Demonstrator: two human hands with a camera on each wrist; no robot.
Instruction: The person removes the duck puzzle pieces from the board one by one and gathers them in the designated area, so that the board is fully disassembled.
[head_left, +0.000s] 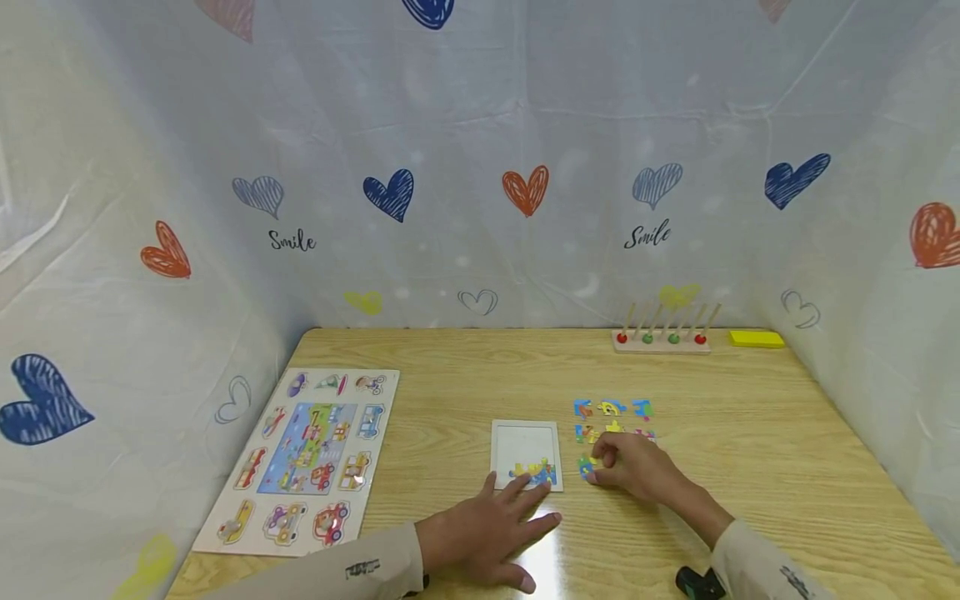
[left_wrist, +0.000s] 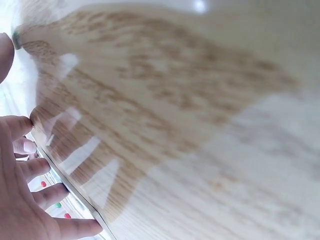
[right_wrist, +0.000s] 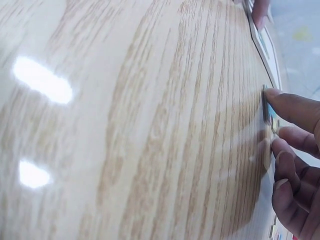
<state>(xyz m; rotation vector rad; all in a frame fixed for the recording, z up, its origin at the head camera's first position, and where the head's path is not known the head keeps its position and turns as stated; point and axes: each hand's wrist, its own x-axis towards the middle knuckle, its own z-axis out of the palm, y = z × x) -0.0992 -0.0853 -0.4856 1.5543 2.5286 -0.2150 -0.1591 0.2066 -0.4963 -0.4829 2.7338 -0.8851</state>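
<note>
My left hand (head_left: 495, 532) lies with fingers spread at the near edge of a small white puzzle tray (head_left: 494, 446). Several joined pieces (head_left: 534, 471) fill part of the tray's lower side. In the left wrist view, straight fingertips (left_wrist: 85, 229) touch the tray's edge. To the right of the tray, my right hand (head_left: 637, 468) pinches a blue and green puzzle piece (head_left: 584, 467) between thumb and fingers. The right wrist view shows that piece (right_wrist: 266, 104) on edge, close to the table. Rows of loose puzzle pieces (head_left: 612, 408) lie just beyond this hand, which partly covers them.
A large peg puzzle board (head_left: 375, 467) with vehicle pictures lies on the left of the wooden table (head_left: 450, 367). At the back right stand a pegged wooden rack (head_left: 662, 345) with red and green beads and a yellow block (head_left: 756, 339). Heart-printed curtains (head_left: 465, 250) surround the table.
</note>
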